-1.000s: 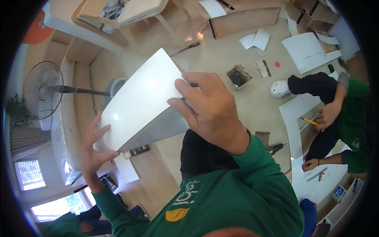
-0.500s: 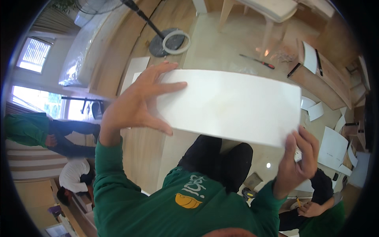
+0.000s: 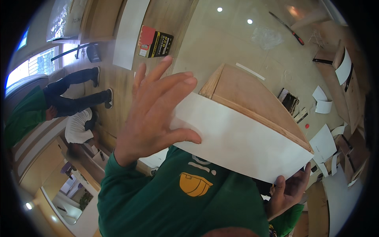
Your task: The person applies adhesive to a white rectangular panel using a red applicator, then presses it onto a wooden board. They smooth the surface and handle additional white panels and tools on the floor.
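In front of my chest is a wooden piece (image 3: 248,89), its brown panel and raw timber edge showing beyond a white face (image 3: 241,138). Whether the white layer is fixed to the wood, I cannot tell. My left hand (image 3: 158,106) is at the left end, fingers stretched apart beyond the top edge, thumb lying on the white surface. The end behind that palm is hidden. At the lower right corner, my right hand (image 3: 290,191) grips the piece, thumb at the white face's near edge and fingers around the corner.
A red-handled long tool (image 3: 292,33) lies on the floor at far right. White offcuts (image 3: 325,142) are scattered to the right. A black-and-yellow box (image 3: 158,44) stands at far left near a long white strip (image 3: 130,35). Two people (image 3: 81,128) are on the left.
The piece has turned and tilted, its right end lower, exposing the wood behind the white face. My right hand has moved down. My view has shifted, bringing the black-and-yellow box into sight.
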Demonstrator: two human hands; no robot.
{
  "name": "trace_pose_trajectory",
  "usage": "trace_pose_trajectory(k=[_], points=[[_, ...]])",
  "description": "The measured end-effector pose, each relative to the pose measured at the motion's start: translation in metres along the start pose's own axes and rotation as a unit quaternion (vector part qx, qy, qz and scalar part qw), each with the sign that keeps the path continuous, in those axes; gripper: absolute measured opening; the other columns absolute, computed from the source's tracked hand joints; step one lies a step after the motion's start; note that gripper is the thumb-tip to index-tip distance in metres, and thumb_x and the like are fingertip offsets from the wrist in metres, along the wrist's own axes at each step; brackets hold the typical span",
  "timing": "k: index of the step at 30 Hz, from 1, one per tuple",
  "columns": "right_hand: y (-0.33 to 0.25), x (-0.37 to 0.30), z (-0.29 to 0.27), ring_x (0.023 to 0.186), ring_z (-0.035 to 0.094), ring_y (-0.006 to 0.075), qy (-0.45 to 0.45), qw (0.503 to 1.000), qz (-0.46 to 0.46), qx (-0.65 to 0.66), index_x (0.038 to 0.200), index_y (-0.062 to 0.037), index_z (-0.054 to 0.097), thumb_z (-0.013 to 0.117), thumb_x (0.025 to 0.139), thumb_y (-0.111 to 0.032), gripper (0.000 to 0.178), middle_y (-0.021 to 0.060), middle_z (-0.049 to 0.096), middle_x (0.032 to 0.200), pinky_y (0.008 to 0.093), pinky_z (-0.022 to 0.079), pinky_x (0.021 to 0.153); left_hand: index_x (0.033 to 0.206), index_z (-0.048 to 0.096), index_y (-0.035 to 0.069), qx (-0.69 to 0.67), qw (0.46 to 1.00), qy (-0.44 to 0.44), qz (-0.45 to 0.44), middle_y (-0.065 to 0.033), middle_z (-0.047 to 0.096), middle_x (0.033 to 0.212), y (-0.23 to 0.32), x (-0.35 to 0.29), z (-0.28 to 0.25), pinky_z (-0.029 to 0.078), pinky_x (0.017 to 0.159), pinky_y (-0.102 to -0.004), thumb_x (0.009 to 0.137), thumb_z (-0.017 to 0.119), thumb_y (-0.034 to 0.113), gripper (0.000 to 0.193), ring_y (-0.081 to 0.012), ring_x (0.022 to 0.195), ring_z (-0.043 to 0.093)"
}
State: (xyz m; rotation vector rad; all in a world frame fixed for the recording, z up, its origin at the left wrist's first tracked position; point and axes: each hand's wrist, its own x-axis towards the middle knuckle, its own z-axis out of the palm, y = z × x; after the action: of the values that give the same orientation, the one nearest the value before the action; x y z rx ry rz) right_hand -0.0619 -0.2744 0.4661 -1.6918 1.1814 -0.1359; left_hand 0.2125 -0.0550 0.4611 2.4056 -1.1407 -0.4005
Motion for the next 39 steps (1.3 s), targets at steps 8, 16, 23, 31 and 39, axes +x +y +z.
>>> trace_pose_trajectory(k=[8, 16, 23, 31, 39], points=[[-0.007, 0.015, -0.013, 0.107, 0.057, 0.0216, -0.056, 0.997, -0.001, -0.048, 0.152, 0.0063, 0.024, 0.076, 0.088, -0.03, 0.09, 0.0106, 0.056, 0.113, 0.0341, 0.045, 0.094, 0.119, 0.069, 0.009, 0.021, 0.996, -0.085, -0.014, -0.0072, 0.065, 0.113, -0.001, 0.014, -0.007, 0.021, 0.115, -0.0608, 0.047, 0.085, 0.058, 0.089, -0.0358, 0.124, 0.055], [0.011, 0.016, -0.001, 0.119, 0.054, 0.0258, -0.026, 0.996, -0.085, 0.026, 0.148, 0.0098, 0.031, 0.077, 0.086, -0.022, 0.083, 0.014, 0.057, 0.122, 0.0373, 0.041, 0.103, 0.118, 0.068, 0.004, 0.025, 0.996, -0.089, 0.015, -0.0104, 0.064, 0.1, -0.002, 0.029, -0.011, 0.034, 0.111, -0.0475, 0.042, 0.093, 0.035, 0.085, -0.028, 0.098, 0.062], [0.054, 0.019, 0.028, 0.089, 0.058, 0.0143, 0.165, 0.946, -0.277, 0.042, 0.123, 0.0024, 0.063, 0.074, 0.084, -0.013, 0.044, 0.0052, 0.061, 0.097, 0.03, 0.049, 0.085, 0.122, 0.066, 0.008, -0.079, 0.992, -0.004, 0.096, -0.0134, 0.065, 0.105, -0.017, 0.016, -0.002, 0.051, 0.087, -0.0326, 0.059, 0.09, 0.017, 0.068, -0.026, 0.101, 0.064], [0.072, -0.006, 0.043, 0.082, 0.063, 0.0272, 0.458, 0.758, -0.463, -0.035, 0.116, 0.0036, 0.065, 0.081, 0.077, -0.019, 0.048, 0.0163, 0.067, 0.094, 0.0368, 0.052, 0.077, 0.123, 0.062, -0.003, -0.022, 0.981, 0.052, 0.183, -0.0114, 0.065, 0.111, 0.003, -0.005, -0.046, 0.049, 0.086, -0.0295, 0.085, 0.069, 0.007, 0.04, -0.0176, 0.097, 0.061], [0.2, -0.136, 0.026, 0.091, 0.063, 0.0123, 0.063, 0.882, -0.328, 0.333, 0.117, 0.0049, 0.064, 0.076, 0.087, -0.017, 0.039, 0.0083, 0.071, 0.105, 0.0302, 0.051, 0.079, 0.116, 0.067, -0.003, 0.109, 0.912, -0.017, 0.394, -0.0134, 0.065, 0.109, 0.062, -0.111, -0.025, 0.047, 0.091, -0.032, 0.088, 0.067, -0.002, 0.028, -0.0234, 0.103, 0.061]])
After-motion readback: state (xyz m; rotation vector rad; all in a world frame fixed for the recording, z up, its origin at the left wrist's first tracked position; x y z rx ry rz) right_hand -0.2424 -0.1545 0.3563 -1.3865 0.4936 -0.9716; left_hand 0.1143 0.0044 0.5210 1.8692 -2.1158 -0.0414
